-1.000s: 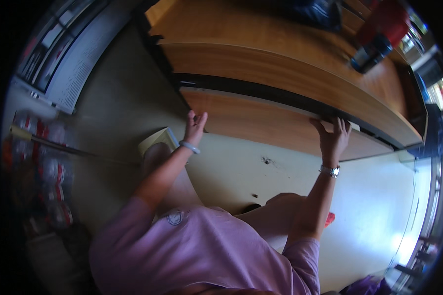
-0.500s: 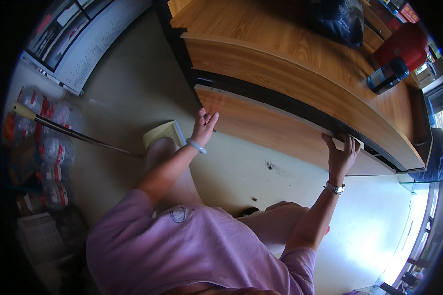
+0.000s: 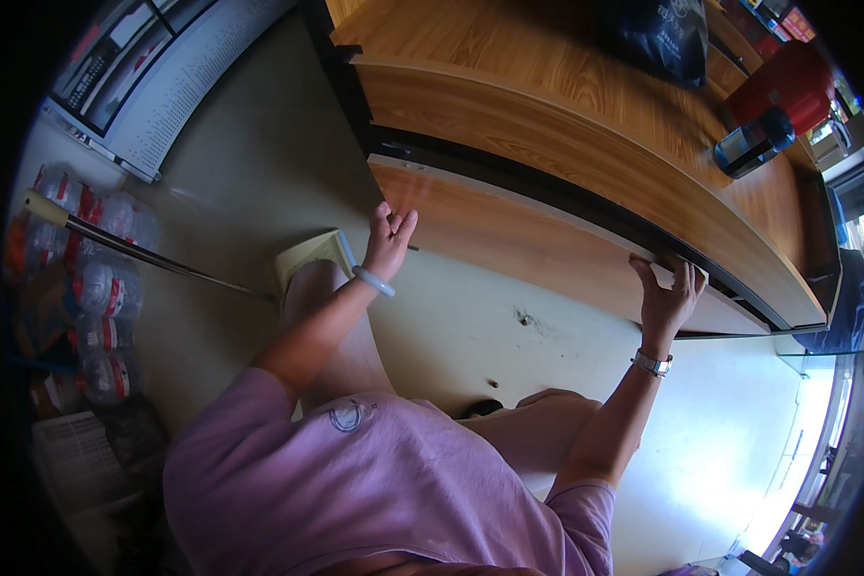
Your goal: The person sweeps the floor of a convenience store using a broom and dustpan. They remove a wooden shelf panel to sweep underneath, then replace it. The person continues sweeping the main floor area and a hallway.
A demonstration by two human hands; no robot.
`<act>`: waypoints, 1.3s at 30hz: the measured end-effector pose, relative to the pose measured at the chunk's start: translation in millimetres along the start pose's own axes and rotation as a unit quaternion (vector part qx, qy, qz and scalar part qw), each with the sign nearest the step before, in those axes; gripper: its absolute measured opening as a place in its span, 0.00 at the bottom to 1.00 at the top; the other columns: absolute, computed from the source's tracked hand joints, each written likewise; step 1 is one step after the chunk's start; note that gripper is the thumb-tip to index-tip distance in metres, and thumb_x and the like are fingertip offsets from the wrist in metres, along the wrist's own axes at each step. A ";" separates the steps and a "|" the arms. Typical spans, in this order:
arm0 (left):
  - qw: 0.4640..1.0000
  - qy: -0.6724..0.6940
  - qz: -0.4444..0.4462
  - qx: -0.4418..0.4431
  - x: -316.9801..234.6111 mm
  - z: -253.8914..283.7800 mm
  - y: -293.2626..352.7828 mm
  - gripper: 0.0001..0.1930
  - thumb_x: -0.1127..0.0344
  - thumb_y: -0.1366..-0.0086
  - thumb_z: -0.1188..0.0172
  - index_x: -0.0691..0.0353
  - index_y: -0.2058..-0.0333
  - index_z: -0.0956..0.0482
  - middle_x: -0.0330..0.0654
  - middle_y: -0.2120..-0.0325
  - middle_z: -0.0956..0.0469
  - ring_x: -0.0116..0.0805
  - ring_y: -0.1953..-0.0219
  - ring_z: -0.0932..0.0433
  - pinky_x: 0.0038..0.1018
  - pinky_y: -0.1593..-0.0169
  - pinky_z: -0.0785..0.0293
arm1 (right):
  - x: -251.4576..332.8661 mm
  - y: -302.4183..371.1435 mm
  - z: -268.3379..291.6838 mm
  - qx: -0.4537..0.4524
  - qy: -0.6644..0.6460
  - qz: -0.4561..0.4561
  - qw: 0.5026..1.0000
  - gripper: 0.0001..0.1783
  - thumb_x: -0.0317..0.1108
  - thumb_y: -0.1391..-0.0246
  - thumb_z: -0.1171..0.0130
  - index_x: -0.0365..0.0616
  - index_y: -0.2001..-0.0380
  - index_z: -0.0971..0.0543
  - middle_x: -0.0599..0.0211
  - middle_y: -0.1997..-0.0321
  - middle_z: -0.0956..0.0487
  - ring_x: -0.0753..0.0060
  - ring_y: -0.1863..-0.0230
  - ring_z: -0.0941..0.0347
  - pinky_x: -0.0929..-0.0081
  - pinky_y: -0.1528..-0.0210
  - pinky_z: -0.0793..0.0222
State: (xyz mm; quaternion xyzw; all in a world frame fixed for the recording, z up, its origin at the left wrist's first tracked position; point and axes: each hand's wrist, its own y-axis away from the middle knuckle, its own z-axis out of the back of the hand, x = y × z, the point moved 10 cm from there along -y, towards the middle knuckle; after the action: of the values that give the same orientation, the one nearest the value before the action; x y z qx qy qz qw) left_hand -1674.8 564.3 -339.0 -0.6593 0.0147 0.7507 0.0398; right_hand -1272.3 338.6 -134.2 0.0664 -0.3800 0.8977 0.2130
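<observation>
Gripping the wooden panel (image 3: 518, 226): my right hand (image 3: 672, 296). Left hand (image 3: 387, 252): hold unclear. Dustpan (image 3: 307, 247) left of panel, blue bottle (image 3: 747, 151) above it.

Right hand (image 3: 670, 300) partly hidden at wooden panel's (image 3: 518, 228) edge, black bag (image 3: 655, 43) cut off above

The head view comes from the left of two wide fisheye lenses worn side by side on the person's head, and it faces steeply down, past the lilac shirt (image 3: 384, 480), to the pale floor (image 3: 461, 307). Nearest to the lens, the shirt fills the lower middle; the left hand (image 3: 387, 252) and right hand (image 3: 670, 301) lie at arm's reach. Beyond them, the wooden furniture (image 3: 566, 130) is seen from above and in front, its long edges bowed toward the dark rim.
</observation>
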 end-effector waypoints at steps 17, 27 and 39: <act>0.997 0.047 0.053 0.038 14.0 -25.5 -10.0 0.42 0.54 0.36 0.41 0.72 0.36 0.56 0.52 0.36 0.50 0.41 0.33 0.50 0.29 0.35 0.48 | 3.0 -1.8 -7.0 -0.015 0.028 0.005 0.999 0.25 0.53 0.66 0.26 0.45 0.72 0.19 0.67 0.64 0.20 0.55 0.55 0.31 0.60 0.51 0.34; 0.993 0.079 0.048 0.070 49.9 -22.2 -15.4 0.35 0.61 0.34 0.43 0.63 0.36 0.52 0.45 0.38 0.42 0.31 0.38 0.42 0.27 0.36 0.47 | 2.7 -1.3 0.8 -0.009 0.003 -0.003 1.000 0.21 0.47 0.68 0.25 0.44 0.75 0.20 0.63 0.69 0.20 0.56 0.61 0.29 0.62 0.57 0.33; 0.997 0.051 0.020 0.059 57.6 0.5 -29.7 0.37 0.54 0.37 0.40 0.55 0.36 0.50 0.39 0.43 0.39 0.30 0.48 0.34 0.26 0.51 0.34 | -4.8 -2.9 12.0 -0.027 0.021 -0.016 0.999 0.23 0.50 0.69 0.26 0.46 0.75 0.22 0.66 0.70 0.25 0.60 0.63 0.32 0.66 0.62 0.31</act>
State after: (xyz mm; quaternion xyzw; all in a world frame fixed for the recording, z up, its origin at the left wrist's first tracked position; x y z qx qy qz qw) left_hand -1680.2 596.2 -395.0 -0.6930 0.0740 0.7144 0.0627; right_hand -1267.2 330.2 -125.3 0.0479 -0.3981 0.8850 0.2365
